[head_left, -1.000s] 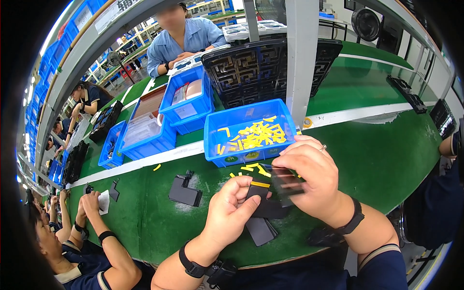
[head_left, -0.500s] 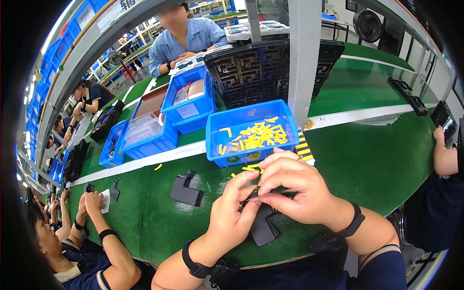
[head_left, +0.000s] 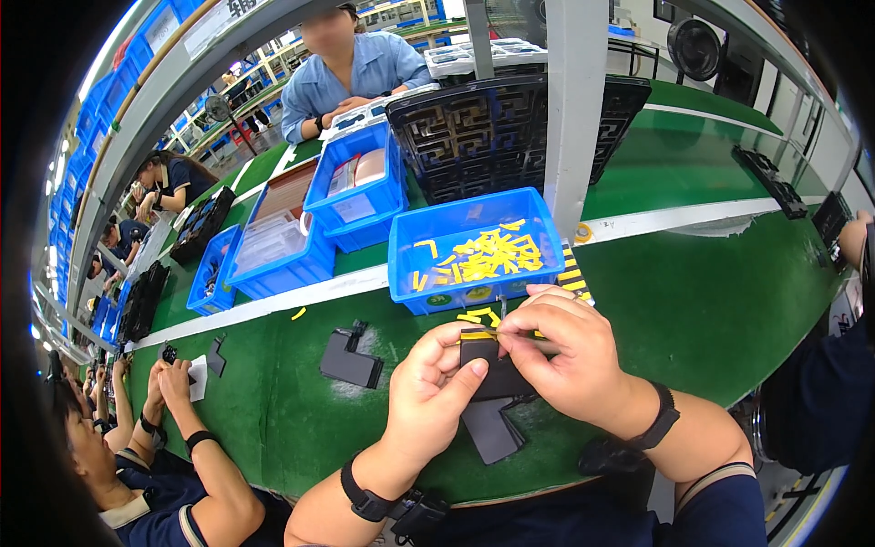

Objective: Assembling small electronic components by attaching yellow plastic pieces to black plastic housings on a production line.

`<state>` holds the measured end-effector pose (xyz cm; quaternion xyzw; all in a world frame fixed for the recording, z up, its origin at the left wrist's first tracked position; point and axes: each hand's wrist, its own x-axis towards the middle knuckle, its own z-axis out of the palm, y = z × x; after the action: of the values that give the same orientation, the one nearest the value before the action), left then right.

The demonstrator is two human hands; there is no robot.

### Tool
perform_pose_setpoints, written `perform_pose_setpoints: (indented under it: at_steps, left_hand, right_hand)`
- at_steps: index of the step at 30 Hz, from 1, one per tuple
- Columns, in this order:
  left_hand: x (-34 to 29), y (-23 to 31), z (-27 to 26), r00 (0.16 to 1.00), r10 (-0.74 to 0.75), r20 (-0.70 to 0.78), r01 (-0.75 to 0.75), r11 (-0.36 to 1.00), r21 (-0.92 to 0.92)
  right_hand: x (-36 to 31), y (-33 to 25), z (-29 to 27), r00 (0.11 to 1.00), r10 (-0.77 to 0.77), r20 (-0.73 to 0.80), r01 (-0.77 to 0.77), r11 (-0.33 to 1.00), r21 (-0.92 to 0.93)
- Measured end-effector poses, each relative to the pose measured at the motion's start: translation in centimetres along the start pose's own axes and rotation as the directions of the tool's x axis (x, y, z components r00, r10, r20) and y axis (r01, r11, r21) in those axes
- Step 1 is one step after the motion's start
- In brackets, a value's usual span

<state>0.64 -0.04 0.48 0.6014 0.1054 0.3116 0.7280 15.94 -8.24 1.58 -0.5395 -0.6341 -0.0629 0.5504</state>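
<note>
Strips (head_left: 492, 259) in bright yellow lie heaped inside an open blue bin (head_left: 465, 211), and from where I stand everything is easiest to place by it. On the near side of the bin, over the green table (head_left: 684, 310), the worker's left hand (head_left: 424, 381) clasps a dark flat piece (head_left: 478, 355), thumb across its front face and the other fingers bent around behind. A yellow band (head_left: 475, 335) runs along the edge of that piece facing the bin. The right hand (head_left: 570, 357) is in front of the bin's right half, its thumb and forefinger brought together at the band's right end; I cannot tell what, if anything, sits pinched between them.

Farther out from the bin, below the hands, a fanned stack (head_left: 492, 433) of dark pieces lies on the table. Another dark stack (head_left: 351, 362), L-shaped, sits off the bin's near left corner. Loose yellow bits (head_left: 480, 315) are scattered just before the bin. Behind the bin leans a black tray (head_left: 474, 128), and beyond it to the left is a person in a light blue shirt (head_left: 355, 77).
</note>
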Motion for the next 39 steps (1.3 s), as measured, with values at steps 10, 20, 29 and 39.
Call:
perform_pose_setpoints:
  at_steps: [10,20,29,39]
  left_hand:
    - [-0.1,0.4,0.5,0.994,-0.013,-0.104,0.049,0.934,0.354]
    - [0.4,-0.4,-0.4,0.988,-0.043,-0.149,0.061,0.991,0.116]
    - [-0.2,-0.7,0.1,0.992,0.083,-0.095,-0.036,0.907,0.419]
    - [0.6,-0.3,-0.2,0.984,-0.109,-0.138,0.119,0.991,0.069]
  right_hand:
    - [0.4,0.3,-0.4,0.992,-0.122,0.023,0.124,0.974,-0.192]
    - [1.0,2.0,-0.4,0.988,0.129,-0.085,-0.143,0.973,-0.179]
    - [-0.2,0.3,0.3,0.998,-0.035,0.047,0.039,0.995,-0.090]
    - [1.6,5.7,-1.8,0.991,-0.132,0.008,0.112,0.801,-0.588]
